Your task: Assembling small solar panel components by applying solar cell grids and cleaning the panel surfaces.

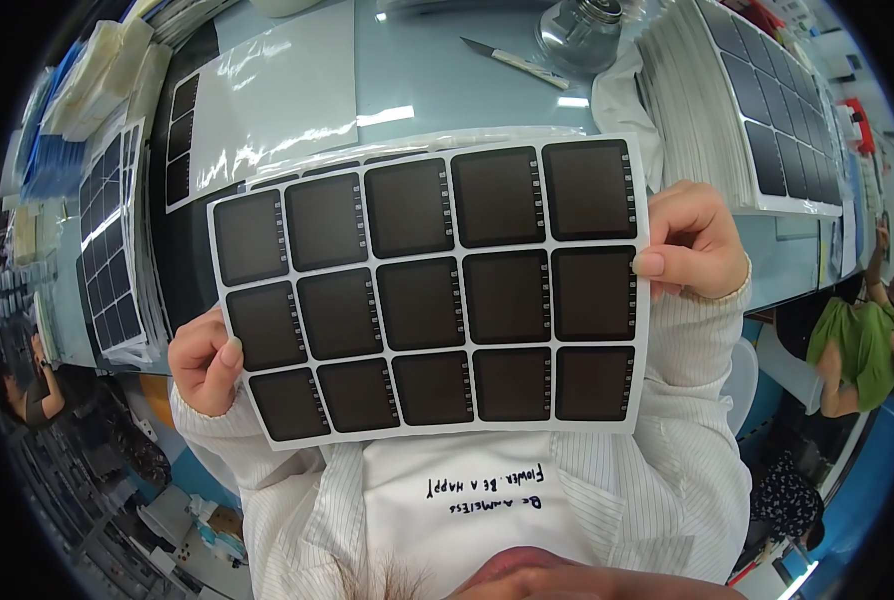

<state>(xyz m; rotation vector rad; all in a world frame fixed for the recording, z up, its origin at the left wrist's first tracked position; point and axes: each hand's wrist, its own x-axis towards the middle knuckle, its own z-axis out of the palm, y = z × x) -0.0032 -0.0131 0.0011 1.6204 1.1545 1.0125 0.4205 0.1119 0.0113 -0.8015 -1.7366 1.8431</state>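
Observation:
Between my two hands I hold up a white sheet (422,262) carrying rows of black rounded square stickers, each with small marks along its right side. My left hand (207,362) pinches the sheet's lower left edge, thumb on the front. At the upper right edge my right hand (695,240) grips it the same way, with the fingers behind and partly hidden. The sheet is tilted over the table's near edge. Just behind it, the tops of more black squares show under a clear, shiny film (447,140).
A tall stack of similar sheets (707,110) stands at the right. More sheets (112,240) lie at the left beside plastic-wrapped packs (107,80). A craft knife (517,64) and a glass bottle (580,35) sit at the back. A person in green (857,350) is at the far right.

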